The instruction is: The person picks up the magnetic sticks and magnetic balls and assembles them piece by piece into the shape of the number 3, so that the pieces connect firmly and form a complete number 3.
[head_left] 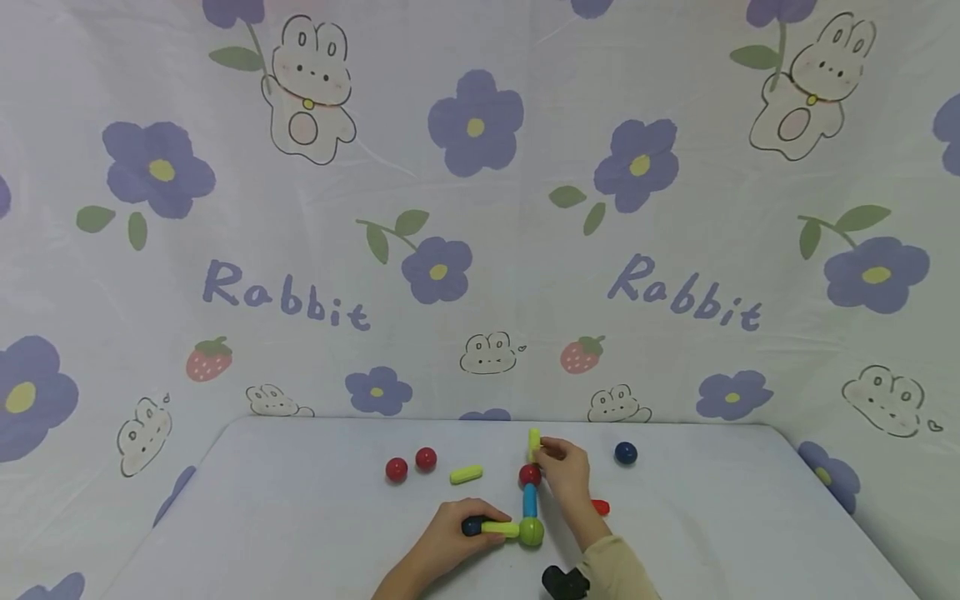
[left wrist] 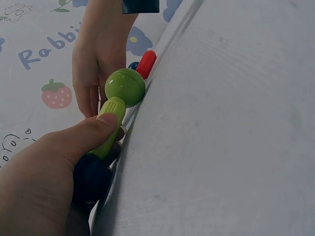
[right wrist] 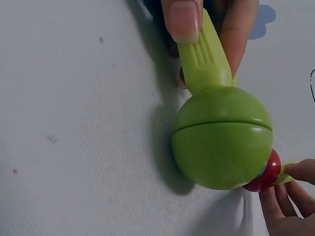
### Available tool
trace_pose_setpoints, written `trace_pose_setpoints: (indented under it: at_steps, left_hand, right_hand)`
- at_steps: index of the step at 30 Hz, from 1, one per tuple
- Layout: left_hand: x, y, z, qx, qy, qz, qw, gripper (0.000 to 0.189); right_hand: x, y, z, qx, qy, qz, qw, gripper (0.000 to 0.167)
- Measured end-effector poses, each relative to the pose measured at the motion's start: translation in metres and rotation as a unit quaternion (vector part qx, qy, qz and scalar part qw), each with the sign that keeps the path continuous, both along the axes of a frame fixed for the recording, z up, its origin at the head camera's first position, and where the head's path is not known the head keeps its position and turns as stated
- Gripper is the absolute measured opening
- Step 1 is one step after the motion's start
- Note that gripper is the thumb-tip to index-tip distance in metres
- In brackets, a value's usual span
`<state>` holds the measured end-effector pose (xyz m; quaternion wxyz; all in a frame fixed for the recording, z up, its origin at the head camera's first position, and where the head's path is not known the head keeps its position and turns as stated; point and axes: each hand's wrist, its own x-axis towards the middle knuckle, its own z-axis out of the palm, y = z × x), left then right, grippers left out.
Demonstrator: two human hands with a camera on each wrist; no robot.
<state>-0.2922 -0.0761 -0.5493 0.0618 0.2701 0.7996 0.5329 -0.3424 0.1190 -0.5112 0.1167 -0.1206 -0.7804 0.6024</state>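
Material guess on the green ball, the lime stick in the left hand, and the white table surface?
Green ball: likely hard plastic, glossy; pale highlights, seam round the middle.
Lime stick: probably plastic too, satin; soft sheen, moulded-looking grooves.
White table surface: matte, perhaps cloth, given the fine weave-like texture; could be a coated sheet.

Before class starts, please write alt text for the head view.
The left hand grips a yellow-green rod between a dark blue ball and a green ball. The right hand pinches another yellow-green rod at a red ball, linked by a blue rod to the green ball.
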Motion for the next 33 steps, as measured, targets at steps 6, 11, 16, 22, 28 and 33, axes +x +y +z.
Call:
trace_pose_setpoints:
  at_steps: [6,11,16,22,28,33]
  left_hand:
    - [0.0001,0.0009,0.0008,-0.003,-0.002,-0.001,1.0000,0.024]
    - [-0.0002,0.0008,0.0005,-0.004,0.004,-0.001,1.0000,0.025]
    - [-0.0004,0.0008,-0.0002,0.000,0.007,-0.004,1.0000,0.027]
    - [-0.0005,0.0004,-0.0012,0.004,0.013,-0.005,0.9999,0.026]
    - [0.0001,0.0005,-0.0005,0.002,0.008,-0.004,1.0000,0.025]
    - [-0.0005,0.0006,-0.0007,-0.003,0.009,0.000,1.0000,0.026]
  right_hand:
    - [0.0006,-0.0013,-0.0008,0.006,-0.009,0.003,0.9999,0.029]
    - [0.0016,-0.0014,-0.0004,0.000,-0.013,0.013,0.9998,0.030]
    - [0.0016,-0.0001,-0.0013,-0.021,-0.019,0.026,0.9993,0.031]
    - [0.0026,0.0009,-0.0034,-0.039,-0.032,0.041,0.9979,0.032]
    - [0.0016,0.0028,-0.0065,-0.044,-0.036,0.044,0.9974,0.032]
    - [-0.0001,0.0042,-0.0090,-0.048,-0.043,0.048,0.9968,0.030]
